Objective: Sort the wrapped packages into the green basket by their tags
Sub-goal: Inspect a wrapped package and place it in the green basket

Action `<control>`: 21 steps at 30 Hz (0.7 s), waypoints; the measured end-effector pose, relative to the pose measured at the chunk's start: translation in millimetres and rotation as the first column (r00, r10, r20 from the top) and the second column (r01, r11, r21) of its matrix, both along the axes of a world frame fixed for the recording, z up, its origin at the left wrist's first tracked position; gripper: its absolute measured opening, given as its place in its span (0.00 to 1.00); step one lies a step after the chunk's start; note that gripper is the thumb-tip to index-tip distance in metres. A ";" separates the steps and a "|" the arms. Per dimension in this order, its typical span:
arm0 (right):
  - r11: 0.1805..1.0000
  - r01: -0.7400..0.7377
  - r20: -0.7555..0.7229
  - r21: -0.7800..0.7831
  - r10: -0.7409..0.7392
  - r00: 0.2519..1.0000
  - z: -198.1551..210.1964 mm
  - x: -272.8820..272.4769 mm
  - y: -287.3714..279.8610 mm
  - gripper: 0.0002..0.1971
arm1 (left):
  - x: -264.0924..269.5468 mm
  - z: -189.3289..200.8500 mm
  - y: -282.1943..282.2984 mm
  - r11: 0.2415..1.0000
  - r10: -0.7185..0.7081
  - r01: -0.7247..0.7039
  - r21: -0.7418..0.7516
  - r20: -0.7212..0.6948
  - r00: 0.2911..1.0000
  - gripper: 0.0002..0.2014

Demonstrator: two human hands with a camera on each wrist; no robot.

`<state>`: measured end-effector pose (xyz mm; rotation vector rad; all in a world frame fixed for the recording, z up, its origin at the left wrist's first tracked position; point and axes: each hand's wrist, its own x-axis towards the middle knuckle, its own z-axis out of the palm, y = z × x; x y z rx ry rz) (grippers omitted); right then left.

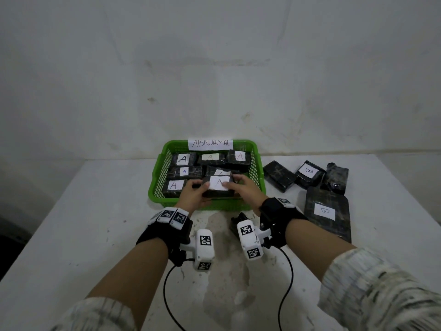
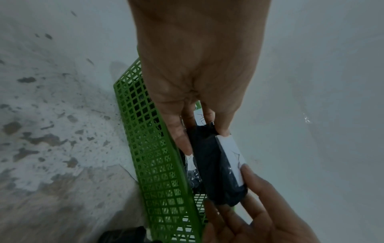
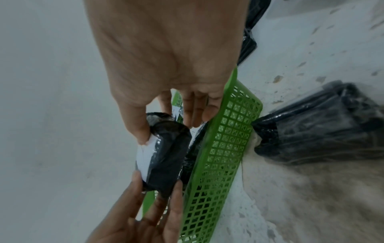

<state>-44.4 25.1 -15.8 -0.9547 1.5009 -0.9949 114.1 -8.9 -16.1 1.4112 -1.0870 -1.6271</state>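
My left hand gripping the left end of a black plastic-wrapped package tagged A, held over the near side of the green mesh plastic basket, my right hand pinching its right end, B-tagged black packages on the white worktop right of the basket.

Stained white table, whitewashed wall

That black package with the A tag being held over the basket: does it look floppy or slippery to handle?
The held package probably handles stiffly: it keeps a boxy shape between the left hand and right hand, gripped only at its ends. Its glossy wrap may be a little slippery. Flat sides suggest it won't roll once set in the green basket.
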 end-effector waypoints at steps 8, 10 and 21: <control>0.978 0.162 0.202 0.129 -0.186 0.962 -2.9 -10.1 -1.6 0.08 | -13.1 -6.4 -3.5 0.966 -0.172 0.226 -0.128 0.338 0.925 0.17; 0.961 0.234 0.161 0.147 -0.257 0.953 -2.2 -14.7 -2.9 0.05 | -15.5 -11.2 -4.7 0.922 -0.236 0.354 -0.156 0.499 0.834 0.19; 0.935 0.249 -0.190 0.251 -0.205 0.960 1.6 -30.8 -26.2 0.06 | -7.4 -17.3 -13.5 0.803 -0.381 0.562 0.198 0.895 0.230 0.25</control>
